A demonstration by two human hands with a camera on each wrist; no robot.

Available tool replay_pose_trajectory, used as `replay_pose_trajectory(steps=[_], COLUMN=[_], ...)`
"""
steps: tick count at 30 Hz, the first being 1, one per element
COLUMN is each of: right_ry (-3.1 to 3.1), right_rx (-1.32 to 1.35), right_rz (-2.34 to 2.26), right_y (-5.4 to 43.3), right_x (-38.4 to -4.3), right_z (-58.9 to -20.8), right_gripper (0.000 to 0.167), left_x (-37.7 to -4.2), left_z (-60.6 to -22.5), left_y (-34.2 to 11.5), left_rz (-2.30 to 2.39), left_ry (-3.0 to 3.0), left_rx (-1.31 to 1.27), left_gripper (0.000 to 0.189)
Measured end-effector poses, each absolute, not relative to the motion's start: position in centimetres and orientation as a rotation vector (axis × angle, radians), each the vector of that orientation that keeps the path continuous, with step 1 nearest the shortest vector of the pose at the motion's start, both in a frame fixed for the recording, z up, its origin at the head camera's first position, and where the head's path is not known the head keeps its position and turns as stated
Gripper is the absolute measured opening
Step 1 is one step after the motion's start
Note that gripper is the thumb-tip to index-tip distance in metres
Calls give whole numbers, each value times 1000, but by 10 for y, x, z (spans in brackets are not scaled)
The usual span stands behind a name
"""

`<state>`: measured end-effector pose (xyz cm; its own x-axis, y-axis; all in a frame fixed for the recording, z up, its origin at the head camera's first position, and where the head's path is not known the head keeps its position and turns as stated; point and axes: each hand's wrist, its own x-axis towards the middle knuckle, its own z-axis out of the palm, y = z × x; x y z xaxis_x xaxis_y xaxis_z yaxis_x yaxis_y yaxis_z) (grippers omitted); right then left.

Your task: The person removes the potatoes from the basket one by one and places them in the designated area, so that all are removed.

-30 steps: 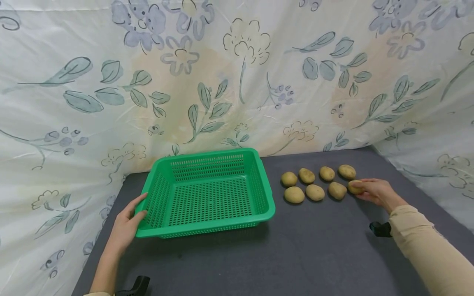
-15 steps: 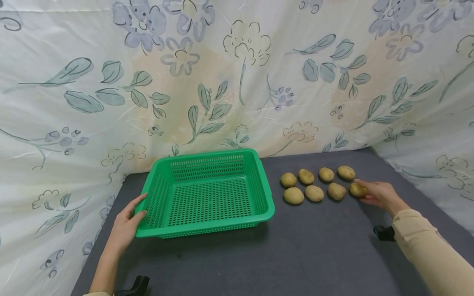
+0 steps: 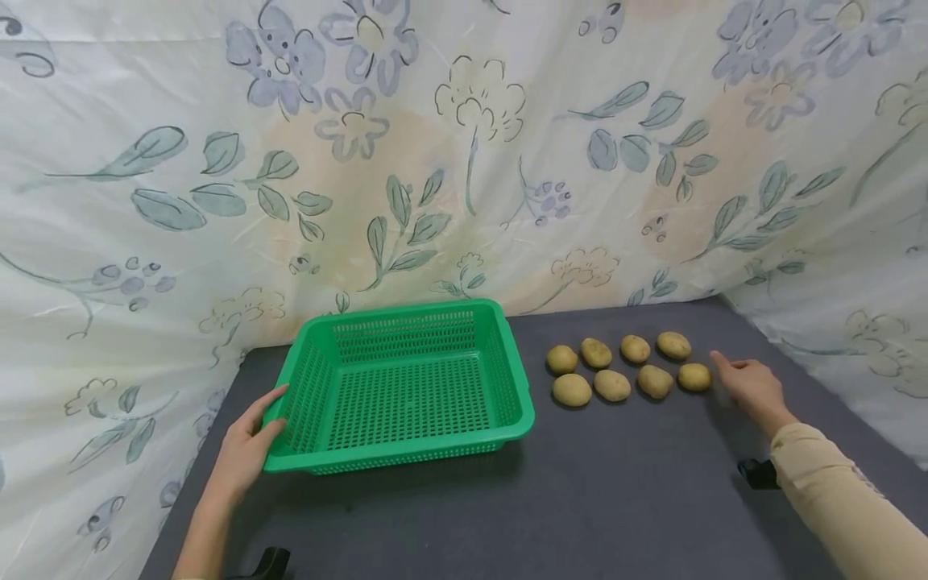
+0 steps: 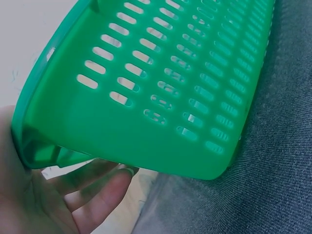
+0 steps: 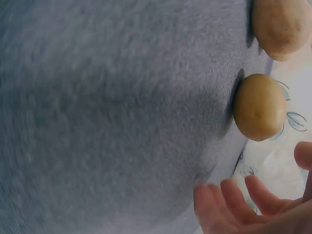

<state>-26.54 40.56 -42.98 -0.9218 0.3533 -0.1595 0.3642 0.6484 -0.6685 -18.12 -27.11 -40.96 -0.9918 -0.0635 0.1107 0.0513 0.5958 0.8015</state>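
My left hand (image 3: 246, 447) holds the left rim of a green plastic basket (image 3: 402, 451) with slotted walls. In the left wrist view, fingers (image 4: 105, 200) curl beneath the rim of that basket (image 4: 112, 131). To the right, potatoes lie in two rows on the dark cloth. My right hand (image 3: 751, 392) is just right of the front row's end potato (image 3: 694, 377), apart from it and holding nothing. In the right wrist view, its loosely bent fingers (image 5: 234, 197) are spread near that potato (image 5: 260, 107), with another potato (image 5: 280, 27) beyond.
The back row's end potato (image 3: 673, 345) and the front row's left potato (image 3: 572, 390) mark opposite corners of the group. A dark grey cloth (image 3: 580, 499) covers the table. Flower-patterned fabric (image 3: 464, 161) hangs behind and at both sides.
My right hand was holding the end potato of the front row; it has let go and drawn slightly right. The potato now lies in line. My left hand stays on the basket.
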Motion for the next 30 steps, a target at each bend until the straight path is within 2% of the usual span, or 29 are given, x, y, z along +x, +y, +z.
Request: replay_pose_trajectory(steps=[9, 15, 25, 30], right_ry=[3017, 3276, 3498, 3499], right_rx=[546, 271, -55, -165], right_rz=[-864, -625, -170, -101], right_y=[398, 389, 358, 335], right_x=[-274, -291, -320, -331], right_z=[-416, -401, -367, -352], right_gripper=[91, 84, 63, 61], left_x=[-180, -185, -225, -245], left_z=[-403, -388, -359, -336], left_y=[-275, -277, -277, -278], left_rz=[-1112, -790, -428, -307], left_ry=[-2832, -2850, -2773, -2841], left_rx=[51, -71, -264, -314], left_gripper=[51, 51, 46, 52])
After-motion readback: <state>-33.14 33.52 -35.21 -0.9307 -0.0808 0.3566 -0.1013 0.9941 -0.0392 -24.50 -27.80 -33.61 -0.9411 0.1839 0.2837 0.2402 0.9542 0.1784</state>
